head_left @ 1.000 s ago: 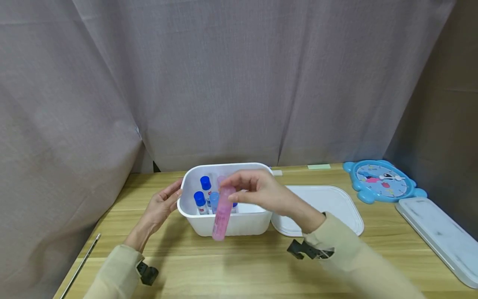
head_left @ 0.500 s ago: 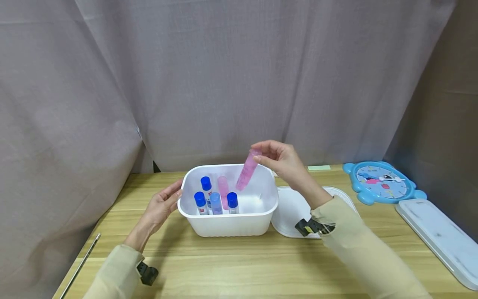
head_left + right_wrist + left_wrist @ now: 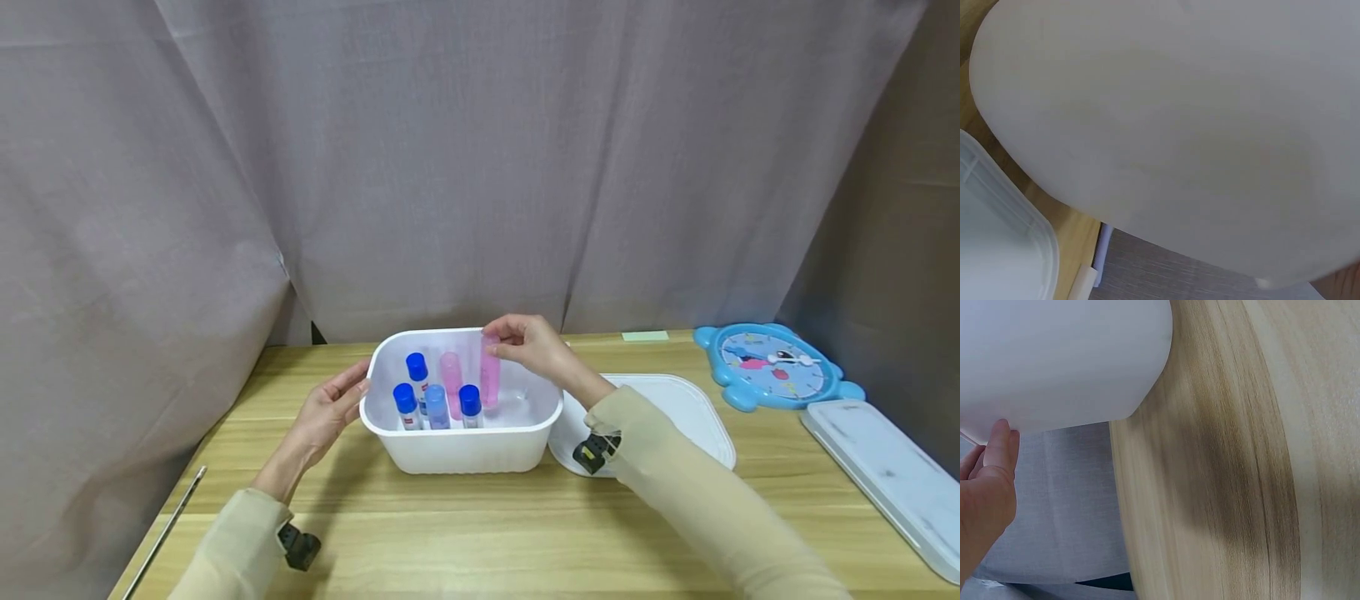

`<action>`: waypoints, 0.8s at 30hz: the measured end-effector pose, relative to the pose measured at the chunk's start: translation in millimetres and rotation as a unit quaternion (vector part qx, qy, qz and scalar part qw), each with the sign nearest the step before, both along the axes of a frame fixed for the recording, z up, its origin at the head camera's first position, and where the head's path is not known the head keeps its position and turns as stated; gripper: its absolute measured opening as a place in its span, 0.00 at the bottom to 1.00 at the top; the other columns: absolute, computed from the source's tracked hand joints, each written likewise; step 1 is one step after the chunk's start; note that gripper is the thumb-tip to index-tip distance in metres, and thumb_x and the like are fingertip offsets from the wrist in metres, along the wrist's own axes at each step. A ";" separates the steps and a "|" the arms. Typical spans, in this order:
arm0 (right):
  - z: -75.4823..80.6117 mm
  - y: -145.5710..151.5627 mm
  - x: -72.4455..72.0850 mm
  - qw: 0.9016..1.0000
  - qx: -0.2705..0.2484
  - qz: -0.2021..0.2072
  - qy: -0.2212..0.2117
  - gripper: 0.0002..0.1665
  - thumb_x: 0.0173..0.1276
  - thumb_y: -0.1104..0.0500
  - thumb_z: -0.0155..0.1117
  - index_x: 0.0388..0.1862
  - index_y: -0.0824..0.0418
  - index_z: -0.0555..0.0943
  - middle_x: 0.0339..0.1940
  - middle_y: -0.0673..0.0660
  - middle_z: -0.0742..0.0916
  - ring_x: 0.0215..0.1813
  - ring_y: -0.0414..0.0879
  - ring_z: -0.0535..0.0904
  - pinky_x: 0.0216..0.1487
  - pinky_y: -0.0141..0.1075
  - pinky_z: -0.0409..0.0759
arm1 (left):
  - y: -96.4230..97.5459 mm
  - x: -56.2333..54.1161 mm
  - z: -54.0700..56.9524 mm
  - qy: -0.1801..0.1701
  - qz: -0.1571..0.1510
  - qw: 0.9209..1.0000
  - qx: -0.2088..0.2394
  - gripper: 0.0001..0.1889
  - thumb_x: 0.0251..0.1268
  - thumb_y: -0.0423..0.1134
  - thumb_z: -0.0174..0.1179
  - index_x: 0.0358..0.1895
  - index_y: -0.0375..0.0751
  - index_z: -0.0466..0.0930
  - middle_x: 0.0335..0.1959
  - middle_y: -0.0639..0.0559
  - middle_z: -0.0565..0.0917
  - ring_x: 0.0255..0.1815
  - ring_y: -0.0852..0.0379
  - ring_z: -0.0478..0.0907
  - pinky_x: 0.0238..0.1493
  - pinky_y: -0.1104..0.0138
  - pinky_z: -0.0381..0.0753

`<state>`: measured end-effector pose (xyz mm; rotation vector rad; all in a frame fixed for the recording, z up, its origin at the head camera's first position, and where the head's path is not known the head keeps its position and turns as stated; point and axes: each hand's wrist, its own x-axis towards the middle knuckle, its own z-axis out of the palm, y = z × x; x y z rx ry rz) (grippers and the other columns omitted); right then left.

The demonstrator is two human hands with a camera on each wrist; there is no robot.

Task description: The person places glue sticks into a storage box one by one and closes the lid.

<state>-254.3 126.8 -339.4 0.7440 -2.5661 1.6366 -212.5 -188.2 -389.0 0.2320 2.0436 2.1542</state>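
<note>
In the head view a white plastic bin (image 3: 465,450) stands mid-table. Several glue sticks are upright inside: blue-capped ones such as the front right one (image 3: 470,408), a light blue one (image 3: 437,408) and a pink one (image 3: 452,383). My right hand (image 3: 528,343) reaches over the back right rim, pinching the top of a second pink glue stick (image 3: 490,375), held upright inside the bin. My left hand (image 3: 322,412) rests its extended fingers against the bin's left side; the left wrist view shows those fingers (image 3: 999,444) on the outer wall. The bin's wall hides the right hand in the right wrist view.
A white lid (image 3: 675,417) lies right of the bin, under the right forearm. Farther right are a blue toy clock (image 3: 772,362) and a long white case (image 3: 885,475). A thin metal rod (image 3: 165,533) lies along the left edge. Grey curtain (image 3: 450,167) hangs behind.
My right hand has carried the pink glue stick from in front of the bin, up and back over it, then down inside, turning it upright. The left hand keeps its place.
</note>
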 end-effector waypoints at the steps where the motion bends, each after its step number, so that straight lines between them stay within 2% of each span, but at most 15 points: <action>1: -1.0 -0.7 -0.1 1.000 -0.006 0.009 0.008 0.14 0.62 0.67 0.65 0.47 0.72 0.79 0.39 0.63 0.86 0.39 0.45 0.81 0.43 0.32 0.83 | 0.1 -0.1 0.2 0.001 -0.001 1.000 -0.001 0.29 0.72 0.36 0.50 0.72 0.32 0.53 0.73 0.40 0.57 0.53 0.72 0.73 0.56 0.73 0.75; 4: -2.8 -3.1 -1.2 1.000 -0.009 0.022 0.007 0.14 0.61 0.67 0.65 0.46 0.72 0.80 0.37 0.61 0.86 0.38 0.43 0.81 0.42 0.31 0.83 | 0.4 -0.3 0.7 0.002 -0.002 1.000 -0.004 0.29 0.72 0.36 0.50 0.72 0.32 0.53 0.73 0.39 0.57 0.54 0.71 0.73 0.57 0.72 0.75; 7: -5.0 -5.9 -3.8 1.000 0.006 0.022 -0.001 0.15 0.61 0.68 0.65 0.46 0.73 0.79 0.38 0.64 0.86 0.40 0.47 0.81 0.43 0.32 0.83 | 0.4 0.0 0.9 0.003 -0.002 1.000 -0.007 0.29 0.72 0.37 0.49 0.72 0.32 0.53 0.73 0.40 0.57 0.54 0.71 0.73 0.57 0.72 0.75; 11: -7.3 -9.3 -7.0 0.999 0.034 0.012 -0.020 0.15 0.61 0.70 0.63 0.48 0.74 0.79 0.41 0.67 0.85 0.43 0.51 0.80 0.46 0.34 0.83 | 0.6 0.1 1.0 0.004 0.000 1.000 -0.012 0.29 0.72 0.37 0.49 0.72 0.32 0.53 0.73 0.40 0.57 0.54 0.71 0.73 0.57 0.72 0.75; 18: -8.1 -13.0 -5.9 0.996 0.085 0.001 -0.030 0.15 0.61 0.71 0.64 0.48 0.71 0.80 0.42 0.64 0.85 0.44 0.49 0.80 0.47 0.35 0.82 | 1.1 0.2 1.6 0.004 0.000 1.000 -0.010 0.29 0.72 0.37 0.49 0.71 0.31 0.53 0.72 0.39 0.58 0.53 0.71 0.73 0.56 0.73 0.75; 24: -7.6 -13.5 -3.8 0.995 0.089 0.003 -0.034 0.18 0.62 0.71 0.62 0.52 0.71 0.78 0.48 0.65 0.84 0.51 0.53 0.80 0.53 0.39 0.81 | 0.5 1.1 1.2 0.000 0.000 1.000 -0.008 0.29 0.72 0.37 0.50 0.71 0.32 0.53 0.72 0.38 0.58 0.52 0.72 0.74 0.55 0.74 0.76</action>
